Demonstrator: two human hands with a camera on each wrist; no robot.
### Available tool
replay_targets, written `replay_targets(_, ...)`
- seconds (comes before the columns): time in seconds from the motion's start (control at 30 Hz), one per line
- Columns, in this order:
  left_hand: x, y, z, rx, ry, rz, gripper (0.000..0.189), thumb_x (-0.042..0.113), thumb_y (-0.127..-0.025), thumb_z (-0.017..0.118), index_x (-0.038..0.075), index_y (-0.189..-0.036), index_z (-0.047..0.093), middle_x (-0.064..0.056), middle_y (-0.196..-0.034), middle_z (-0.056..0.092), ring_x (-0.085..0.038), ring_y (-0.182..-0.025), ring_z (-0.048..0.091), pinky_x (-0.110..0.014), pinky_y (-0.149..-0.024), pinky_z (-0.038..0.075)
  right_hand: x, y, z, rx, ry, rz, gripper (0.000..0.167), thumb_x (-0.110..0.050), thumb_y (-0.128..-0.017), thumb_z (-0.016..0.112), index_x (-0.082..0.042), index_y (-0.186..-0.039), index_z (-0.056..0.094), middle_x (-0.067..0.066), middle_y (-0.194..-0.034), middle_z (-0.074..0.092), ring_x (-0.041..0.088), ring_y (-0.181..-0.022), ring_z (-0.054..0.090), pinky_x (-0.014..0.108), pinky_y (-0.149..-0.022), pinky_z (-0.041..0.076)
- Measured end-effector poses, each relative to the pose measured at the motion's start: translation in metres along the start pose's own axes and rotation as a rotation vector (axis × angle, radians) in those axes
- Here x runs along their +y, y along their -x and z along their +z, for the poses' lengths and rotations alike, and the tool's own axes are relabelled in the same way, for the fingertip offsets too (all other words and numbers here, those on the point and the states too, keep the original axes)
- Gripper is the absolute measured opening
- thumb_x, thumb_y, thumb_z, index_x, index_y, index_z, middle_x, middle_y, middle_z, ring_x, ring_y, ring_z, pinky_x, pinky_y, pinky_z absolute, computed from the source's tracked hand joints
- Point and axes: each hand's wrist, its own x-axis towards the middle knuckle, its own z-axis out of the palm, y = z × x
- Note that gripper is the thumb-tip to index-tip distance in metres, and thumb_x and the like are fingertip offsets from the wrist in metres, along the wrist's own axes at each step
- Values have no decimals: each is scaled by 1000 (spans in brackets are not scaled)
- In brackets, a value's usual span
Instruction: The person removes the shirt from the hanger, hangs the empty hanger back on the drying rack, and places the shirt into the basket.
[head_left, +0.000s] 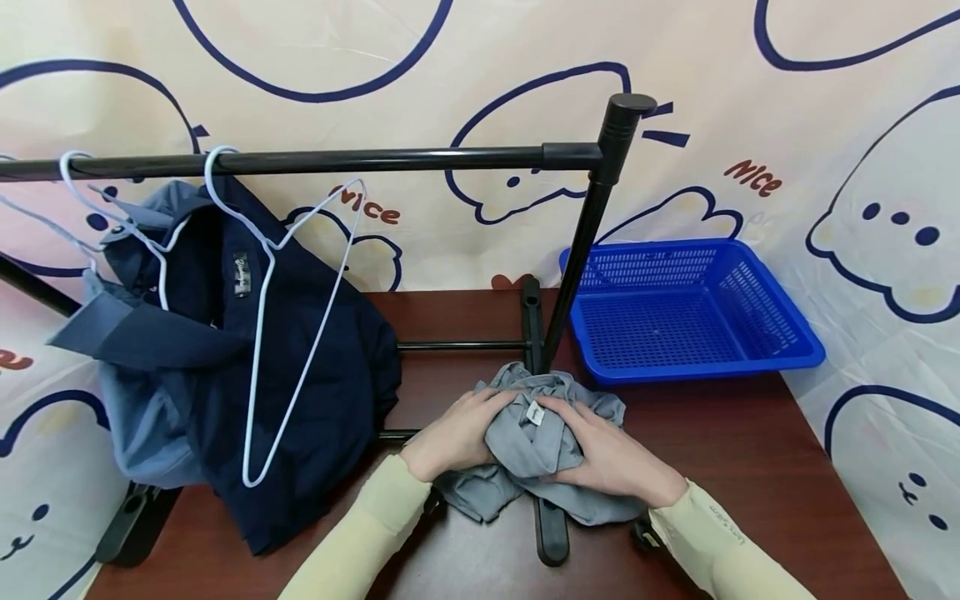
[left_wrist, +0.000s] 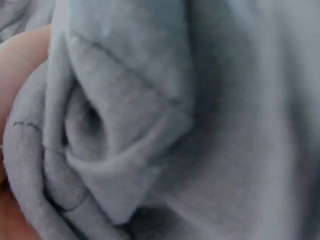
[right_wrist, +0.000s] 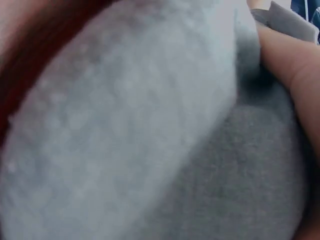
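Observation:
A bunched grey shirt (head_left: pixel 536 433) with a small white label (head_left: pixel 535 412) lies in front of the rack's upright, over its black foot. My left hand (head_left: pixel 461 429) grips the shirt from the left, and my right hand (head_left: pixel 603 450) holds it from the right, both with fingers in the folds. Close up in the left wrist view, folded grey cloth (left_wrist: pixel 125 90) with dark seams covers most of the picture. Blurred grey cloth (right_wrist: pixel 125 120) fills the right wrist view, with a finger (right_wrist: pixel 292 65) at its right side.
A black clothes rack (head_left: pixel 405 158) stands at left and centre. Dark navy and blue garments (head_left: pixel 330 400) hang on it, beside a bare white hanger (head_left: pixel 258 333) and other hangers. Behind on the right sits a blue plastic basket (head_left: pixel 705 367) on the brown table (head_left: pixel 750 467).

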Motion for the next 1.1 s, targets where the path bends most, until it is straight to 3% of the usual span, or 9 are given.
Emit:
replay_targets(0.27,4,0,-3,85,-16,48,68,13,-82,84,13,-144,55,-9,-137,59,-28,-126,55,-50,-105,43,9,-5,4,81,-59,-56,93,-16,-82,85,-30,-159,36,10,-144,54,27,-128,54,49,-99,47)
replay_targets(0.5,19,-2,-13,186,-63,120,62,5,-81,81,18,-137,59,-5,-128,62,-24,-112,61,-43,-97,48,7,-3,2,166,-208,-59,94,22,-73,65,-30,-150,48,-2,-144,55,20,-130,52,46,-101,47)
replay_targets(0.6,28,-3,-20,231,-59,173,60,3,-81,81,17,-135,60,-5,-127,61,-23,-111,61,-42,-97,49,-2,2,-7,202,-275,-62,93,25,-72,63,-29,-147,52,-4,-140,58,19,-127,55,44,-99,49)
replay_targets(0.77,45,-4,-34,311,-28,252,57,5,-83,82,15,-135,60,-7,-130,58,-24,-116,58,-41,-100,47,-19,13,-32,263,-325,-81,81,19,-80,68,-28,-144,55,-3,-136,61,20,-123,58,37,-96,50)
replay_targets(0.93,64,-8,-47,415,12,318,56,11,-86,82,15,-136,59,-9,-134,56,-26,-120,56,-40,-103,45,-36,24,-64,354,-258,-131,71,14,-82,72,-27,-140,60,-6,-135,62,19,-124,57,25,-100,44)
replay_targets(1.1,82,-22,-54,543,75,418,53,15,-88,81,16,-136,59,-11,-137,54,-25,-127,52,-34,-107,41,-50,36,-94,484,-155,-173,66,15,-79,74,-21,-134,67,-3,-130,65,19,-119,58,20,-98,41)
